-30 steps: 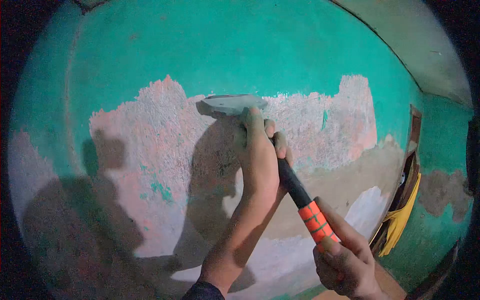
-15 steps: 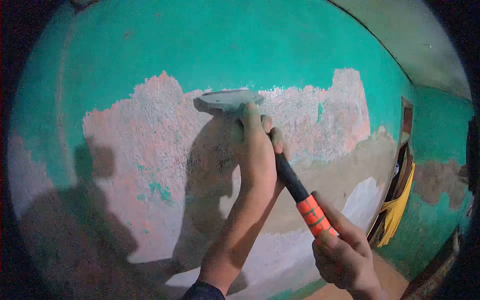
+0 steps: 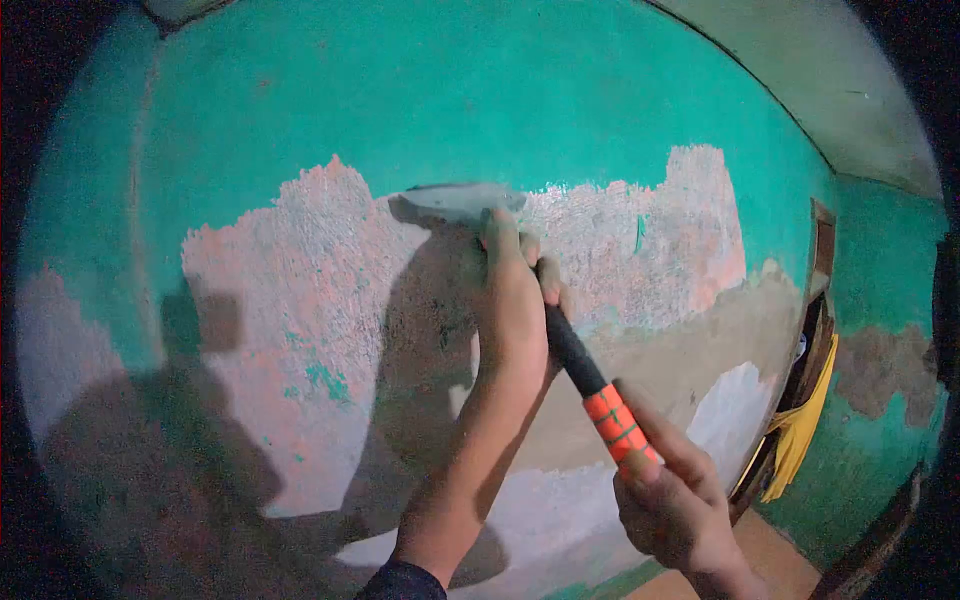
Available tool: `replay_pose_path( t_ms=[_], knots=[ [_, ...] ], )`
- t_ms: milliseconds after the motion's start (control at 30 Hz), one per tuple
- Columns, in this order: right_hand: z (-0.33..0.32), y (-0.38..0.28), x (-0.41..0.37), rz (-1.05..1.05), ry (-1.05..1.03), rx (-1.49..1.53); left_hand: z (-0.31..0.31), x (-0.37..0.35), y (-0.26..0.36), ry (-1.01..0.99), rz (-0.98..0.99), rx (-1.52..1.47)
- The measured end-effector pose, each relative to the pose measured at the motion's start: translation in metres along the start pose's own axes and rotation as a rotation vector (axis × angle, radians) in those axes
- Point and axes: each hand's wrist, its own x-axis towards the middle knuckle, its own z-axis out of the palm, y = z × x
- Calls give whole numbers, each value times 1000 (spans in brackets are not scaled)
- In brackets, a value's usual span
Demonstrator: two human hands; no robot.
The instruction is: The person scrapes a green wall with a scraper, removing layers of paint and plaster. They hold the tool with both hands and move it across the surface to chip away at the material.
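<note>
A scraper [image 3: 455, 201] with a wide, flat grey head lies against the wall at the upper edge of the bared patch [image 3: 300, 260], where green paint meets pinkish plaster. My left hand [image 3: 515, 300] is wrapped around its black shaft [image 3: 572, 348] just below the head, the thumb pointing up toward the blade. Lower right, my right hand [image 3: 675, 500] grips the orange, dark-banded end [image 3: 617, 425] of the handle. The head is slightly blurred, and part of it is hidden behind my left fingers.
Green paint [image 3: 480, 90] covers the upper wall [image 3: 600, 120]. Small green flecks [image 3: 325, 382] remain within the scraped area. Shadows [image 3: 130, 470] fall on the left and middle. At right, a yellow cloth [image 3: 800, 430] hangs by a doorway, with another green wall [image 3: 885, 270] beyond.
Relative to the wall, the scraper head has shifted slightly up and left. My right hand and the handle end have moved a little up and left; both hands keep their grip.
</note>
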Motion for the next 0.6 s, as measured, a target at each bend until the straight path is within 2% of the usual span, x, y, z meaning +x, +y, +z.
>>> replay_pose_path(
  t_ms=[133,233,333,433,533,600],
  knots=[
    [-10,4,4,-16,-60,80,4,-1,2,3,57,53],
    [-12,-2,5,30,-45,115,11,-3,7,89,-17,78],
    [-20,5,5,14,-70,157,5,-5,4,37,-75,99],
    [-22,1,9,20,-69,156,10,1,1,80,54,121],
    [-20,1,5,65,-53,113,7,-9,-3,73,77,105],
    [-23,0,16,7,-50,96,11,1,2,71,44,122]
  ],
)
